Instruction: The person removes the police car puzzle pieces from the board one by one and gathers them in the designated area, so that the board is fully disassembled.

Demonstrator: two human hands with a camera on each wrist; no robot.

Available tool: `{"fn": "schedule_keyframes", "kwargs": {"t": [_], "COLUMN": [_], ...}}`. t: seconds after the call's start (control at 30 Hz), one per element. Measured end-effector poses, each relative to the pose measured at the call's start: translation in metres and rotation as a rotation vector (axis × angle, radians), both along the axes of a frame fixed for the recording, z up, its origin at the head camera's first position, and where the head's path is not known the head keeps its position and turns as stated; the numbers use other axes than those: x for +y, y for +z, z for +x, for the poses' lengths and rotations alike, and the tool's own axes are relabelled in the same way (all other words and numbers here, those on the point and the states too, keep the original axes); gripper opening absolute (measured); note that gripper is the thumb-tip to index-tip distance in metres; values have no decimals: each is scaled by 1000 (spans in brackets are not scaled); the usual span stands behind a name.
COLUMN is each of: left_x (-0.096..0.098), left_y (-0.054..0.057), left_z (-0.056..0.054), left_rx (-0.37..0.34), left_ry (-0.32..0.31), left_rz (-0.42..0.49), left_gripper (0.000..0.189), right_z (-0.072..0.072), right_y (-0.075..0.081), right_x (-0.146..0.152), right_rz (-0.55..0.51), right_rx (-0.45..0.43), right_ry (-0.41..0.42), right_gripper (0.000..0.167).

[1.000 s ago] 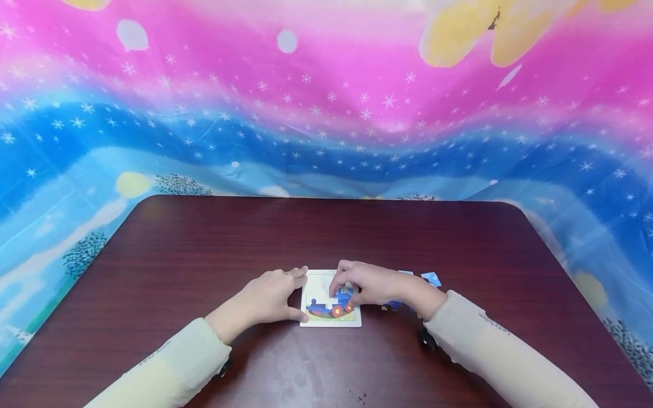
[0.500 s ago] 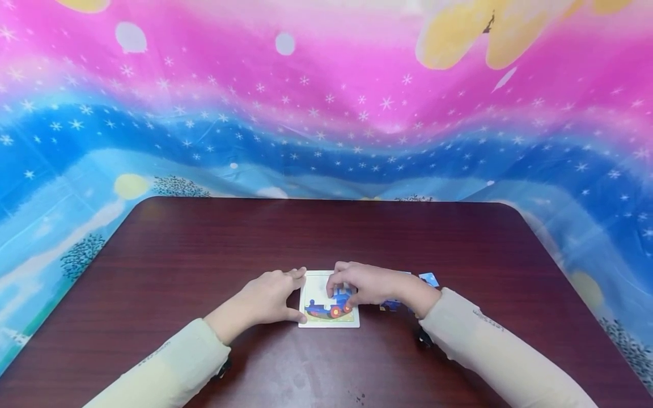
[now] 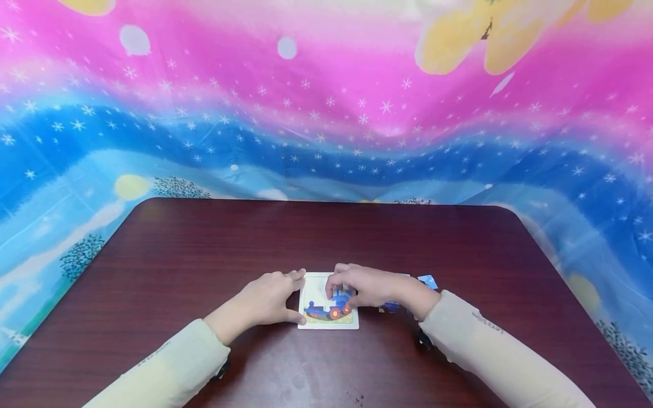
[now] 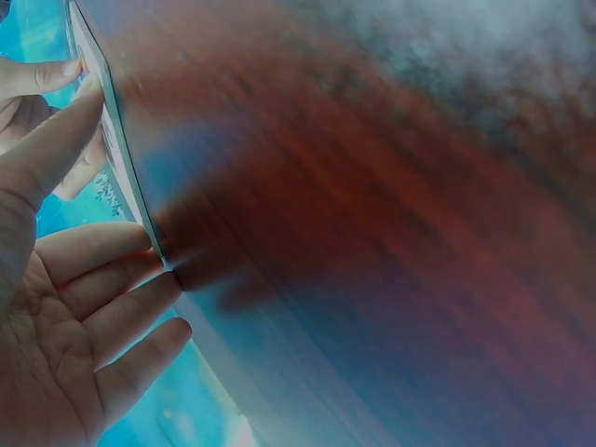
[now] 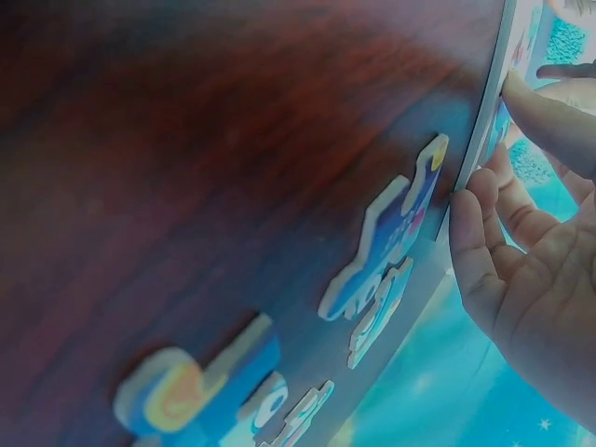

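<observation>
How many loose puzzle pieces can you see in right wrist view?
4: one piece near the frame, one below that, one lower left, one bottom centre; more may be hidden.

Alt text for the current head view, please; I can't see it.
A person's left hand rests along the left edge of a puzzle board, while the right hand curves over its partly filled picture of a blue, red-wheeled vehicle. Loose puzzle pieces lie to the right on the dark reddish table, partly hidden by the right arm.
</observation>
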State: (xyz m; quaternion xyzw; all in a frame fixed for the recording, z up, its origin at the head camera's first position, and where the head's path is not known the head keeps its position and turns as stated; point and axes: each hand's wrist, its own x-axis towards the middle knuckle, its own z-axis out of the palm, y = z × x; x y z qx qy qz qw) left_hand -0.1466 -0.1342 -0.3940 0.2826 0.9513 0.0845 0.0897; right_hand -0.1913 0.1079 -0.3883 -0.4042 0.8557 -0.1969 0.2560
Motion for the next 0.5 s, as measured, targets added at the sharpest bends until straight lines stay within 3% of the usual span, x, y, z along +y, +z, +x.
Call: {"fn": "schedule_keyframes", "kwargs": {"t": [0.5], "left_x": [-1], "left_y": [-2], "left_z": [0], "left_rx": [12], "left_ry": [-7], "left_rz": [14], "left_gripper": [59], "right_z": [-2], "right_y": [-1], "right_x": [4], "right_rz": [-28], "right_rx": [-4], "right_ry": [0], "right_gripper": [36]}}
